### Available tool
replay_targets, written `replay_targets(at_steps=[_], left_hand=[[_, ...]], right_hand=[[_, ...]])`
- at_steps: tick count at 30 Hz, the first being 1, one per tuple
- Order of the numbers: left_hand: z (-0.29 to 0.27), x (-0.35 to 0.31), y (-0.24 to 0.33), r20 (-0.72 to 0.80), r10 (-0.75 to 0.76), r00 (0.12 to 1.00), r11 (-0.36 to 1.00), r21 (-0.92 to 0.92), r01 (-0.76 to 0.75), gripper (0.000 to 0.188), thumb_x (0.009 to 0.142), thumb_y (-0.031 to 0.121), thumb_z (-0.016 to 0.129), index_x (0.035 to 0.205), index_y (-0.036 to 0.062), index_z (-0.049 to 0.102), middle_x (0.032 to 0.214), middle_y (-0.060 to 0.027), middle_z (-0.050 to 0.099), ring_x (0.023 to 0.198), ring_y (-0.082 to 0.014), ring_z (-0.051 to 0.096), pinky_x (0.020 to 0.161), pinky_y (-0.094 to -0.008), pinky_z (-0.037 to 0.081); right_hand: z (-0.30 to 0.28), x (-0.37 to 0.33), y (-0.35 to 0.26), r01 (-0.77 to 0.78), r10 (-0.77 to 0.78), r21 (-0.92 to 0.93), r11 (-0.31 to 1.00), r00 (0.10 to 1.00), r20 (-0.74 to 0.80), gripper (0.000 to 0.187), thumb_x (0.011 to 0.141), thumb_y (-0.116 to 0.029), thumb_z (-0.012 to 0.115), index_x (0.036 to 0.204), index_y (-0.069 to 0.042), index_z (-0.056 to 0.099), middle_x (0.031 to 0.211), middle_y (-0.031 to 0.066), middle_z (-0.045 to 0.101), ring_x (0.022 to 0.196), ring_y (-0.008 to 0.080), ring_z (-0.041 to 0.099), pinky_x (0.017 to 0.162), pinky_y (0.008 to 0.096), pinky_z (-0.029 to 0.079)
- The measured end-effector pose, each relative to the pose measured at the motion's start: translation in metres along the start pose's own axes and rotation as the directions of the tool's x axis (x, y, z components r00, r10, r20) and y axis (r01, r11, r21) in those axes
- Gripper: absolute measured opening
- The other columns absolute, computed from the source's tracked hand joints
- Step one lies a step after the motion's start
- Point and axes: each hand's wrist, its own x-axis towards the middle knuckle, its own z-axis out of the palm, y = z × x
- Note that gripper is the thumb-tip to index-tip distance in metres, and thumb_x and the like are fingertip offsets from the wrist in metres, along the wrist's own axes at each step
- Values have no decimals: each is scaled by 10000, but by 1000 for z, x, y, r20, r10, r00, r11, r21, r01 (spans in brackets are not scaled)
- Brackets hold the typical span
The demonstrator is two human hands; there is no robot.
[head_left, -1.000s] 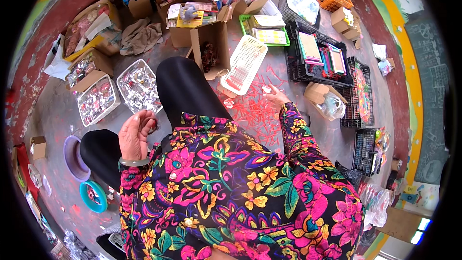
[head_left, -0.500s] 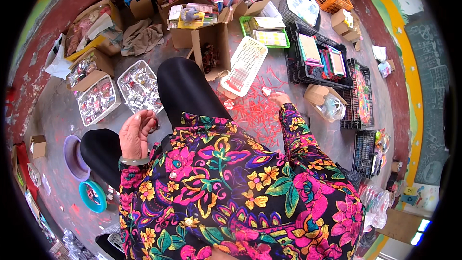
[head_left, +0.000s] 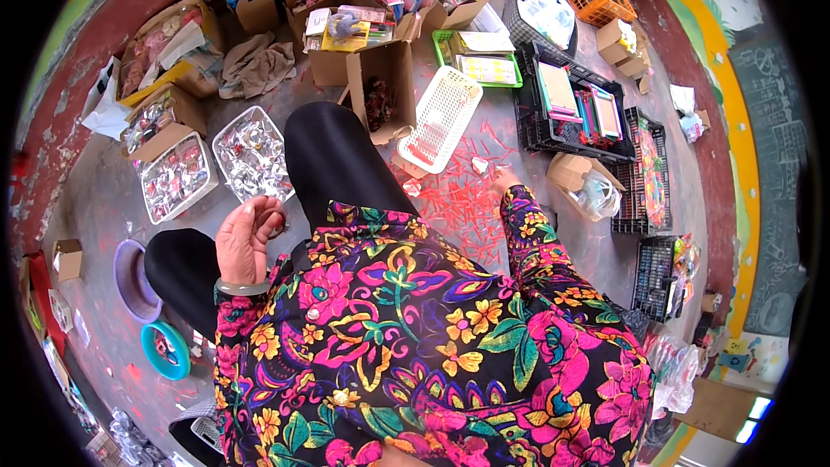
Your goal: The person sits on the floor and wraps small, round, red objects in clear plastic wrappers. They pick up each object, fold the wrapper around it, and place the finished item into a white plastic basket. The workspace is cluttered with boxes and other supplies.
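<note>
My left hand (head_left: 245, 242), with a pale bangle at its wrist, is raised over my lap with curled fingers. Between its fingertips shows a small dark reddish thing (head_left: 278, 223) that I cannot make out. On the right, my right hand (head_left: 503, 180) is low over the floor, close to a small white-and-red piece (head_left: 480, 165). Its fingers are partly hidden, so whether they hold anything is unclear. Around it many thin red strips (head_left: 458, 207) lie scattered. Another white-and-red piece (head_left: 411, 188) is beside a white perforated basket (head_left: 441, 117).
Two white baskets (head_left: 251, 151) of silvery wrapped pieces stand left of my knee. An open cardboard box (head_left: 385, 91) is ahead. Black crates (head_left: 575, 108) line the right, near a box with a plastic bag (head_left: 592, 186). Purple (head_left: 134, 281) and turquoise (head_left: 164, 352) basins sit at left.
My right hand has drawn in slightly, and its fingers show less than before. The left hand keeps its curled pose almost unchanged.
</note>
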Motion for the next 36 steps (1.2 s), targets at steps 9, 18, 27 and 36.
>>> replay_targets(at_steps=[9, 18, 27, 36], left_hand=[[-1, -2, -1, 25, -5, 1000, 1000, 9, 4, 242, 910, 120, 464, 1012, -82, 550, 968, -180, 611, 882, -228, 616, 766, -267, 519], [-3, 0, -2, 32, -18, 999, 1000, 8, 17, 241, 907, 125, 467, 1007, -76, 555, 966, -180, 612, 891, -230, 613, 771, -272, 515], [-1, -1, -1, 18, -5, 1000, 1000, 15, 5, 240, 912, 121, 457, 1005, -79, 551, 954, -178, 613, 872, -229, 618, 759, -272, 520], [2, 3, -2, 33, -22, 999, 999, 27, 21, 240, 915, 120, 450, 1004, -77, 555, 952, -170, 616, 869, -219, 618, 755, -264, 517]], right_hand=[[-16, 30, 42, 61, -68, 43, 997, 984, 166, 561, 684, -383, 705, 1114, -48, 574, 1179, 104, 545, 1066, 210, 532, 848, 351, 456], [-25, 15, 21, 11, -44, 201, 980, 986, 159, 693, 684, -428, 702, 1236, -71, 481, 1229, 90, 512, 1140, 232, 464, 916, 369, 386], [-40, -21, -19, -95, 79, 90, 991, 982, 171, 639, 682, -444, 681, 1193, -87, 540, 1193, 107, 543, 1069, 221, 527, 850, 346, 434], [-32, 51, 31, 36, 53, -534, 845, 987, 150, 530, 754, -494, 576, 1134, -126, 580, 1144, 117, 567, 1044, 262, 537, 863, 372, 430]])
